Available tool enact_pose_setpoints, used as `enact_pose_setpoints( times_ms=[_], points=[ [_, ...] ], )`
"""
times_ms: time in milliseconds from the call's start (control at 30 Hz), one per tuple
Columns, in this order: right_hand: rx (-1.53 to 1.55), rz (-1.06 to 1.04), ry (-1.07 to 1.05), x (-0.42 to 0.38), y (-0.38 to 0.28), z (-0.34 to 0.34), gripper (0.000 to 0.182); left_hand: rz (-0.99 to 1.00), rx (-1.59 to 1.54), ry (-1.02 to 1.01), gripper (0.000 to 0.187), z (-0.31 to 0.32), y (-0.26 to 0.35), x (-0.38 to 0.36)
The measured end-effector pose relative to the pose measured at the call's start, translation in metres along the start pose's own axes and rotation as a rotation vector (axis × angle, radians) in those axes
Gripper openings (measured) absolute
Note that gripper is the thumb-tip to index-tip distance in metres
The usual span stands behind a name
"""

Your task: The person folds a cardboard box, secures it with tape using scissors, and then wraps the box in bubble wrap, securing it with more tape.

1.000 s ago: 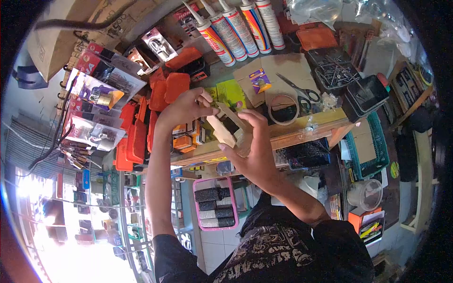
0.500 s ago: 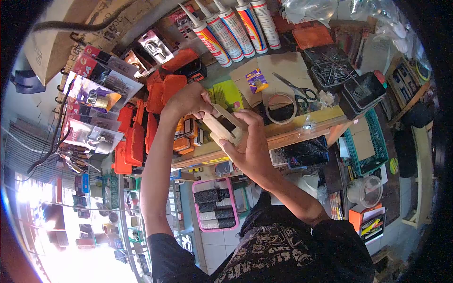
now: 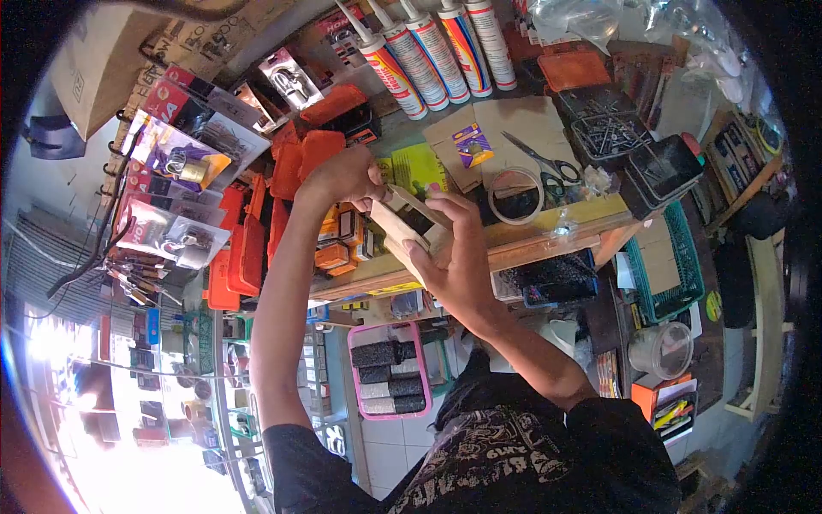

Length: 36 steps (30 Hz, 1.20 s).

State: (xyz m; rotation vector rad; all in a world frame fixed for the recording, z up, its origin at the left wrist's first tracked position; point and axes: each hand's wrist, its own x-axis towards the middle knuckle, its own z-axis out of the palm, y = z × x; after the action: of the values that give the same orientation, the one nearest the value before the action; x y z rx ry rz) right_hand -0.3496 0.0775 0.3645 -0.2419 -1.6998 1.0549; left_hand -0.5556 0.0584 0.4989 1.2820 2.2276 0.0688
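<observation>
Both hands hold a pale wooden piece (image 3: 396,230) above the front edge of the workbench. It has two long bars with a gap between them; its exact kind I cannot make out. My left hand (image 3: 344,182) is closed around its far left end, the fingers curled in. The near right end sits in my right hand (image 3: 458,261), thumb along one bar and fingers bent over the other. Just behind the wood lies a yellow-green packet (image 3: 418,167). Small orange boxes (image 3: 342,236) stand beside my left wrist.
Scissors (image 3: 548,163), a tape roll (image 3: 515,195) and a small purple packet (image 3: 473,146) lie on cardboard (image 3: 522,120). Sealant tubes (image 3: 445,60) line the back. Black trays of screws (image 3: 608,133) are at right, orange cases (image 3: 248,248) at left. Below is a pink basket (image 3: 348,368).
The wooden piece has tilted slightly in my hands, and its gap shows less. My grip on both ends stays. The whole view has shifted a little.
</observation>
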Motion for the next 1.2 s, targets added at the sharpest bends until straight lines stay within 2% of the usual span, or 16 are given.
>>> enact_pose_setpoints(
  times_ms=[200, 300, 367, 500, 567, 633, 733, 800, 833, 900, 1100, 1133, 1200],
  points=[
    [-0.019, -0.067, 0.033, 0.001, 0.005, 0.004, 0.053, 0.068, -0.054, -0.099, 0.016, -0.001, -0.021, 0.011],
    [-0.015, 0.019, -0.02, 0.002, 0.006, 0.004, 0.049, 0.051, -0.173, -0.123, 0.017, -0.001, -0.026, 0.011],
    [-0.227, 0.024, -0.022, 0.007, 0.004, 0.001, 0.043, 0.041, -0.198, -0.114, 0.018, 0.0, -0.029, 0.01],
    [-0.302, -0.003, -0.027, 0.009, 0.006, 0.003, 0.038, 0.033, -0.24, -0.082, 0.02, 0.008, -0.037, 0.012],
    [-0.314, 0.027, -0.144, 0.008, 0.007, 0.004, 0.036, 0.037, -0.253, -0.07, 0.022, 0.012, -0.042, 0.016],
    [-0.34, 0.01, -0.138, 0.009, 0.008, 0.007, 0.037, 0.04, -0.266, -0.058, 0.025, 0.015, -0.043, 0.015],
    [-0.374, -0.007, -0.13, 0.01, 0.007, 0.007, 0.038, 0.067, -0.125, 0.001, 0.021, 0.025, -0.033, 0.005],
    [-0.384, -0.008, -0.131, 0.009, 0.006, 0.006, 0.038, 0.05, 0.149, 0.241, 0.019, 0.035, -0.017, -0.013],
    [-0.35, 0.003, -0.135, 0.009, 0.006, 0.006, 0.037, 0.05, 0.15, 0.24, 0.019, 0.045, -0.019, -0.015],
    [-0.316, 0.013, -0.139, 0.007, 0.007, 0.006, 0.036, 0.248, 0.398, 0.556, 0.018, 0.064, -0.024, -0.018],
    [-0.298, 0.005, -0.102, 0.004, 0.011, 0.008, 0.039, 0.223, 0.387, 0.677, 0.021, 0.1, -0.012, -0.035],
    [-0.27, -0.056, -0.058, 0.004, 0.013, 0.007, 0.04, 0.223, 0.386, 0.677, 0.021, 0.106, -0.011, -0.04],
    [-0.244, -0.113, -0.008, 0.001, 0.013, 0.0, 0.04, 0.317, 0.419, 0.713, 0.025, 0.114, -0.009, -0.047]
  ],
)
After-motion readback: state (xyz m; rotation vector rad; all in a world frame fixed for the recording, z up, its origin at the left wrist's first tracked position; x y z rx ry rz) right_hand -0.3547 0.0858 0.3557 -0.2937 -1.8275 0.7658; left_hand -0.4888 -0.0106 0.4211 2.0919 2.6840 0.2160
